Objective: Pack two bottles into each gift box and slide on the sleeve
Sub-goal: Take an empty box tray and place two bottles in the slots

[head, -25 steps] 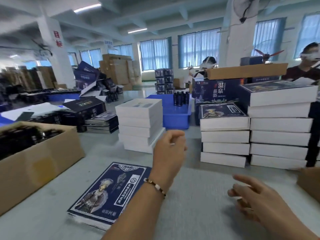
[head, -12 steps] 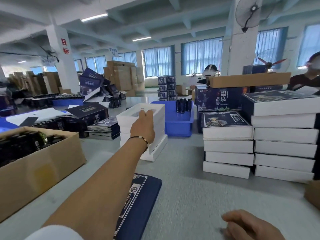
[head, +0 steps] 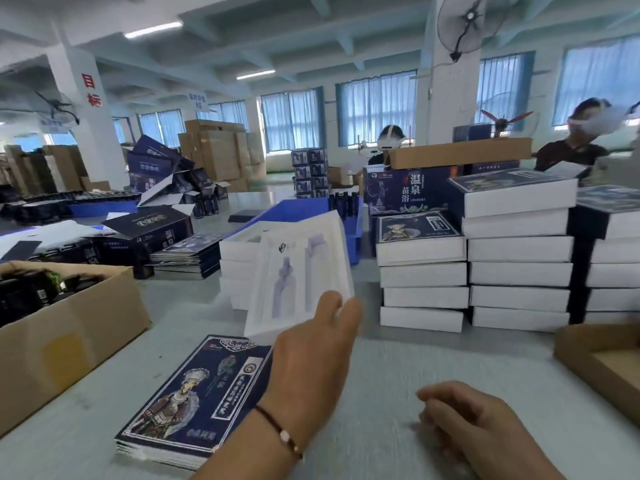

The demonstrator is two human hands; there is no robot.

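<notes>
Left grip (head: 311, 344) holding tilted white box (head: 298, 275) | right grip (head: 464, 420) loosely curled, empty | carton (head: 408, 194) reads 温泉苗浴 | bare worktop (head: 398, 362) between hands and stacks

A white pillar (head: 450, 84) carries a wall fan (head: 465, 22); blue-curtained windows (head: 375, 109) line the far wall under ceiling strip lights (head: 152, 30)

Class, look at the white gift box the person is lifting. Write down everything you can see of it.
The white gift box is an open, shallow tray, seemingly cardboard, with a white insert showing two empty bottle-shaped recesses side by side. It is tilted steeply, its inside facing the camera, held in the air in front of the stack of white boxes. The left hand grips its lower right corner, thumb on the face. No bottles or sleeve are on it.
</notes>
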